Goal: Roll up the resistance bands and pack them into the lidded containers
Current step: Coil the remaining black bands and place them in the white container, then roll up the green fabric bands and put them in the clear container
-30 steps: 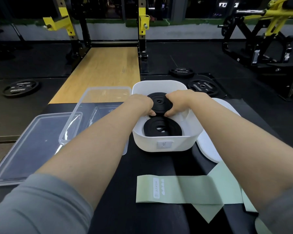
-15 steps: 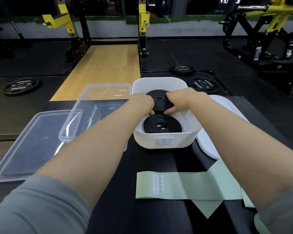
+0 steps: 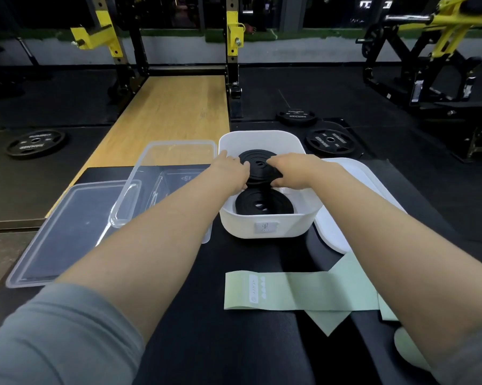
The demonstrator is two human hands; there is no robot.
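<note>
Inside one white container (image 3: 264, 227), both hands (image 3: 257, 173) seemingly grip one of two black rolled bands (image 3: 257, 162).

two rolled bands (image 3: 263, 190) in tub (image 3: 262, 227), lid (image 3: 342, 218) right

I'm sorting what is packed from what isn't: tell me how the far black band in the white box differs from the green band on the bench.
The far black band is rolled into a coil; the green band lies flat and unrolled. The black one sits in the white box, gripped by the left hand and right hand; the green one lies on the bench, untouched. The green one bears a label reading HEAVY; no label shows on the black one.
</note>
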